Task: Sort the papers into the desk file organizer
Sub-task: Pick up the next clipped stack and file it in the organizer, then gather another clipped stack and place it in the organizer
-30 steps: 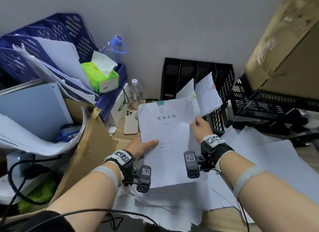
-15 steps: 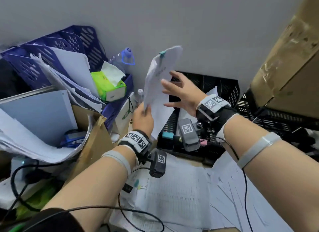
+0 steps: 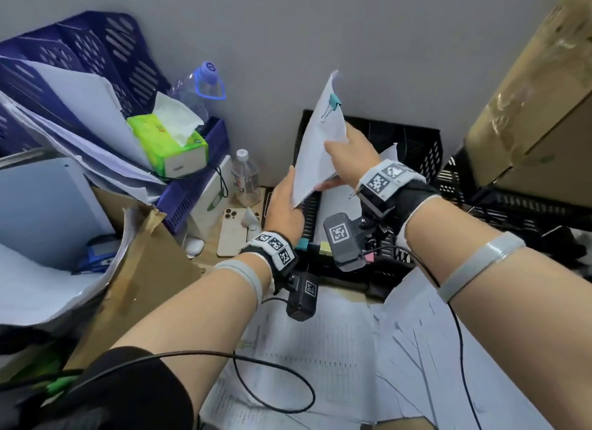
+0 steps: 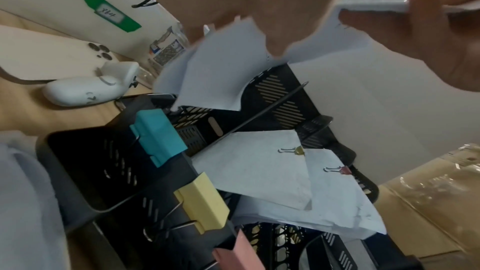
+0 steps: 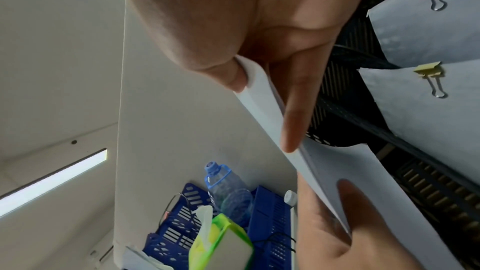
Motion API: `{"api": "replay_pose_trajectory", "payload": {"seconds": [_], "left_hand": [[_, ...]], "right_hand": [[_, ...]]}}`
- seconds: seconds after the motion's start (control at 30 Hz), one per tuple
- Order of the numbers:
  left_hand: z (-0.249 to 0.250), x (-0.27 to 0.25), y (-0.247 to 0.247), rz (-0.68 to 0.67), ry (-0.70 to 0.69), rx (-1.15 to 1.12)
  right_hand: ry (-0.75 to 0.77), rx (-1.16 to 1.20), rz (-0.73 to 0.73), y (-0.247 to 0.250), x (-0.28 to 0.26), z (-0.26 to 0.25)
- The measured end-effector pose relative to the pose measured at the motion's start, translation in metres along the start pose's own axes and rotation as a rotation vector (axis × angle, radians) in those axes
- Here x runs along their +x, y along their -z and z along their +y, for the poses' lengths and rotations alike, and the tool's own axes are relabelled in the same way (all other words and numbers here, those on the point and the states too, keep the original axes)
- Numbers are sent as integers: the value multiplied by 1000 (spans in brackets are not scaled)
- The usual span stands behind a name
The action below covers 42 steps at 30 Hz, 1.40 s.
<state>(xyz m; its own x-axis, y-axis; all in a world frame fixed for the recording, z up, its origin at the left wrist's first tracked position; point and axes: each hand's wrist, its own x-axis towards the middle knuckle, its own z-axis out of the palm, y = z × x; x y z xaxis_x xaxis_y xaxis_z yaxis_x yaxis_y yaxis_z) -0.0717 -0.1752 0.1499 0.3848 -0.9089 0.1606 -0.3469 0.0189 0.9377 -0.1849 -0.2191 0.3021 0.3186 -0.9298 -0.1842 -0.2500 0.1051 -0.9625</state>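
A white paper stack [image 3: 320,141] with a teal binder clip [image 3: 334,101] stands on edge, tilted, over the left end of the black desk file organizer [image 3: 416,141]. My left hand [image 3: 286,202] grips its lower edge. My right hand [image 3: 347,152] pinches its right edge between thumb and fingers [image 5: 293,114]. In the left wrist view the stack's lower corner [image 4: 207,73] hangs just above the organizer's leftmost slot [image 4: 197,128]. Two other stacks sit in the neighbouring slots, one with a yellow clip [image 4: 298,150] and one with a pink clip [image 4: 344,169].
Teal [image 4: 158,133], yellow [image 4: 202,202] and pink clips mark the organizer's front. Blue trays [image 3: 105,55] full of paper, a green tissue box [image 3: 166,144], bottles and a phone [image 3: 232,231] crowd the left. A cardboard box [image 3: 538,87] looms right. Loose sheets [image 3: 320,349] cover the near desk.
The clipped stack went from lying flat facing me to standing on edge over the organizer. My right hand, fingers spread half a second ago, now pinches it, and the stack has come lower.
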Motion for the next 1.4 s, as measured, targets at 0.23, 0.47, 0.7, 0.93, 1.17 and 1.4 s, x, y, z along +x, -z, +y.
{"api": "replay_pose_trajectory", "payload": {"seconds": [0.23,0.47,0.7,0.93,1.17,1.4], "left_hand": [[-22,-19,5,-106,284,6],[-64,-54,45,42,470,151],[-117,-119,92,-336,801,496],[-141,-162,109,-491,787,573],[-154,-180,110,-439,650,438],[-158,-186,115,-489,640,329]], "right_hand": [[-76,-299,-84,-8,18,32],[-275,-112,-201,-33,10,81],[-493,-316,-357,-54,-45,169],[-640,-543,-466,-69,-97,236],[-507,-636,-415,-76,-114,251],[-524,-572,-376,-77,-118,256]]}}
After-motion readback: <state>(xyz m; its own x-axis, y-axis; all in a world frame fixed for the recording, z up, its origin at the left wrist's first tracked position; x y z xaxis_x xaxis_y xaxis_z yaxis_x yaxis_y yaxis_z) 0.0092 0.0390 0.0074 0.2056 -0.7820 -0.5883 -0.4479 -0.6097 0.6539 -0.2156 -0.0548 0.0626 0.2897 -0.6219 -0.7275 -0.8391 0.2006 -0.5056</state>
